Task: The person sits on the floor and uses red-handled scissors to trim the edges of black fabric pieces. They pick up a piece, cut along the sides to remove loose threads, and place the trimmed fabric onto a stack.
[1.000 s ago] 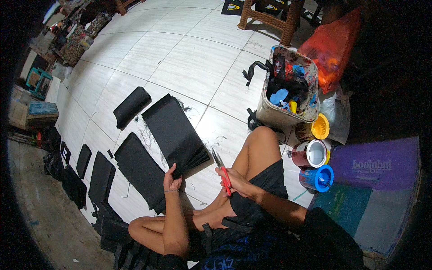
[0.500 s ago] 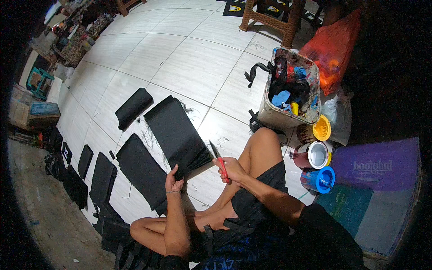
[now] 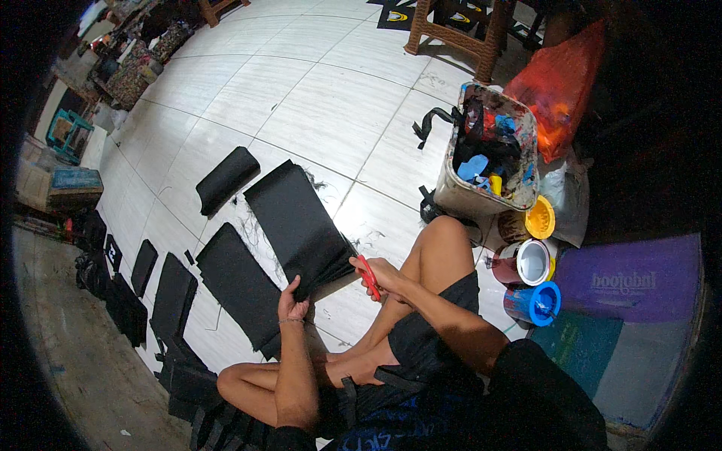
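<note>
My left hand (image 3: pixel 292 302) grips the near corner of a stack of black fabric pieces (image 3: pixel 297 218), thumb on top. The stack lies slanted before me, its near edge fanned into layers. Red-handled scissors (image 3: pixel 368 276) are in my right hand (image 3: pixel 385 278), at the stack's near right corner. Their blades lie against the layers and are mostly hidden. Loose black threads lie around the stack. A second black fabric stack (image 3: pixel 239 289) rests to the left, and a folded black piece (image 3: pixel 228 180) lies beyond it.
More black stacks (image 3: pixel 173 297) lie at far left. On the right stand a stained bin (image 3: pixel 470 197) of scraps, a red plastic bag (image 3: pixel 553 90) and paint containers, one blue (image 3: pixel 532 304). A purple sheet (image 3: pixel 632 274) lies beside them. A brown stool (image 3: pixel 451 36) stands at the back.
My right hand has brought the scissors from just off the stack's corner onto its edge, and the blades have gone from view. My left hand still holds the near corner.
</note>
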The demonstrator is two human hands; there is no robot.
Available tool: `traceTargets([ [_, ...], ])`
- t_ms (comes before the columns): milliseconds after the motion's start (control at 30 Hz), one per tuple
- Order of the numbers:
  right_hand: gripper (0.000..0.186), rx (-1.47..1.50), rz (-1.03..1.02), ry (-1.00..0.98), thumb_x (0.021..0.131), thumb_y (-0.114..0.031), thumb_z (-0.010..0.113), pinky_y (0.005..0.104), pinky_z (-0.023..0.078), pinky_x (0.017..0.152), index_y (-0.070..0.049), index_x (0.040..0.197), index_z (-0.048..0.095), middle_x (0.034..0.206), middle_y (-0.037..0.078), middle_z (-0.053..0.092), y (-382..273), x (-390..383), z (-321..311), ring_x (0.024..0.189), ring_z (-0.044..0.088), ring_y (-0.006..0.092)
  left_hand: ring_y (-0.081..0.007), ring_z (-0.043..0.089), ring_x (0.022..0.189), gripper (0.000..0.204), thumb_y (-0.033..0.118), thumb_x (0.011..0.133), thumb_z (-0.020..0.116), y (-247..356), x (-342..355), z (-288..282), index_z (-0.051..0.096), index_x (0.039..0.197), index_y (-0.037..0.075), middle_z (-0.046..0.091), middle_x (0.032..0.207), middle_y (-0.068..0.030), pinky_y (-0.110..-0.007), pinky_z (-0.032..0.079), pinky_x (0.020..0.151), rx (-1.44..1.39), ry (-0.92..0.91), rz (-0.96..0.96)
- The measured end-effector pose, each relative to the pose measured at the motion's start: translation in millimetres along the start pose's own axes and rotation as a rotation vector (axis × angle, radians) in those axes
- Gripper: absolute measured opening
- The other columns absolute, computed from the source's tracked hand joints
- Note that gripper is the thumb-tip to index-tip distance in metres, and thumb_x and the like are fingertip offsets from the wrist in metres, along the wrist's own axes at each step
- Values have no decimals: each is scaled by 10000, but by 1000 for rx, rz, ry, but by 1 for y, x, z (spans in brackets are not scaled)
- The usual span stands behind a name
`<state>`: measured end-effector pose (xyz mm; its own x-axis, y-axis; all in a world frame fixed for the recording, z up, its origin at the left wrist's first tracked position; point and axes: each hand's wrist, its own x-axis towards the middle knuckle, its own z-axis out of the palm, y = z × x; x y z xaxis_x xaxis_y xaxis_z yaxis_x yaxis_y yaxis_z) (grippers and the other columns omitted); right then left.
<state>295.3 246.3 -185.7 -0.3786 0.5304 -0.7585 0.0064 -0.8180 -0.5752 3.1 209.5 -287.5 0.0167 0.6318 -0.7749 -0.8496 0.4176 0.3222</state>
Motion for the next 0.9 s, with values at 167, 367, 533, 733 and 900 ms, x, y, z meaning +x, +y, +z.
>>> traceTargets([
  [167, 480, -90, -49, 11, 881, -528, 635, 252, 392, 344, -82, 765, 501, 577, 5, 482, -3, 13, -6, 407, 465, 91, -253, 695, 710, 120, 102, 862, 690, -4, -11, 11, 654, 933, 13, 714, 894, -144, -341, 578, 573, 41, -23, 34],
  [367, 378, 109, -248, 160, 915, -389, 648, 273, 374, 343, -25, 896, 552, 570, 19, 478, 8, 15, -6, 404, 456, 112, -217, 596, 435, 139, 163, 866, 698, -11, -22, 34, 647, 889, 35, 710, 819, -130, -284, 466, 347, 71, 130, 88],
  [533, 307, 435, -511, 353, 937, -293, 635, 285, 386, 352, -40, 1073, 528, 616, 24, 502, -1, 13, -17, 429, 488, 119, -190, 516, 337, 164, 199, 863, 704, -1, -21, 23, 633, 848, 53, 691, 724, -110, -246, 411, 293, 171, 56, -78],
  [733, 484, 406, -328, 278, 889, -480, 634, 308, 470, 390, -68, 1111, 512, 656, 30, 498, -22, -15, -35, 487, 530, 136, -195, 526, 347, 197, 228, 881, 686, 8, -19, 18, 648, 856, 36, 685, 695, -127, -268, 399, 284, 238, 6, -226],
  [900, 551, 175, -60, 81, 873, -576, 605, 297, 495, 424, -61, 1045, 513, 685, 20, 507, -2, -38, -17, 487, 527, 122, -211, 559, 369, 220, 223, 880, 686, -6, -19, 25, 648, 828, 13, 683, 688, -126, -283, 433, 295, 121, 69, -12],
])
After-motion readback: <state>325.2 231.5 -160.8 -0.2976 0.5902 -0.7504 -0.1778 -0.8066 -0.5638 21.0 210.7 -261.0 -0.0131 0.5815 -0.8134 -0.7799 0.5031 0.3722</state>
